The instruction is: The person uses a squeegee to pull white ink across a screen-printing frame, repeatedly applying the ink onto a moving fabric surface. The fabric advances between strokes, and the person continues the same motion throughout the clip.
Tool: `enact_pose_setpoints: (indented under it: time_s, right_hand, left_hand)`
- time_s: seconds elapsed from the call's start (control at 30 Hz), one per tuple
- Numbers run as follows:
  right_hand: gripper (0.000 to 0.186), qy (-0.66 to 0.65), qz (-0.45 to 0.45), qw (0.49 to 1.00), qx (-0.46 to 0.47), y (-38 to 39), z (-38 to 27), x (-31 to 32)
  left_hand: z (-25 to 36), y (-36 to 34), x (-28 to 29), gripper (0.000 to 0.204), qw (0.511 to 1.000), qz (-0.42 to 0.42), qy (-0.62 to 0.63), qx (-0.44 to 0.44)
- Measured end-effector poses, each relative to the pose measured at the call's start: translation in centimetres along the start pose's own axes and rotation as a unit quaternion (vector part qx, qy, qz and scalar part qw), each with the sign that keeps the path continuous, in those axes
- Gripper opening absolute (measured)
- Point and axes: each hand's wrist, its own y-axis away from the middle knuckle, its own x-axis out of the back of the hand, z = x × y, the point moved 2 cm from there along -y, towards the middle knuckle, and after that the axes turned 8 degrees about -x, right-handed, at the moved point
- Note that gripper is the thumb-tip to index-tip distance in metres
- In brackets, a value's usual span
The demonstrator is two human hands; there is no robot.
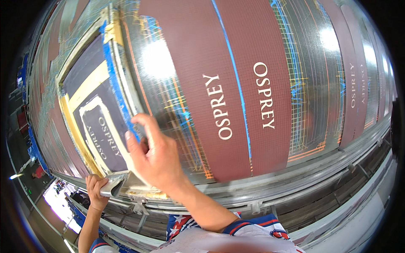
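A screen printing frame, with metal rails, blue and yellow tape and a dark mesh carrying light lettering, lies at the left of the long table. My right hand is curled at the frame's right rail, thumb and forefinger around its edge; the other fingertips are hidden. At the frame's near end, my left hand is wrapped around a silver metal bar. Right of the frame, maroon fabric panels with white printed lettering lie flat on the table, parted by a blue line.
The shiny tabletop bears blue, orange and yellow streaks and grid lines. A metal rail with small stops runs along its near edge, close to my body. More printed maroon panels lie farther right. Someone in red is at the far left.
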Motion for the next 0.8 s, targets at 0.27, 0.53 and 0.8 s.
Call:
enact_pose_setpoints:
  time_s: [0.27,0.53,0.8]
  right_hand:
    - [0.034,0.17,0.108,0.973,0.114,-0.8,2.1,-0.2]
    - [0.022,0.337,0.236,0.885,0.217,-1.7,0.5,0.2]
    - [0.026,0.41,0.22,0.863,0.196,-2.7,2.1,0.4]
  left_hand:
    - [0.0,1.1,-0.9,0.043,0.998,0.03,0.052,0.02]
    - [0.4,1.6,-2.3,0.034,0.986,0.154,0.059,-0.033]
    - [0.2,3.3,-2.0,0.031,0.978,0.196,0.048,-0.055]
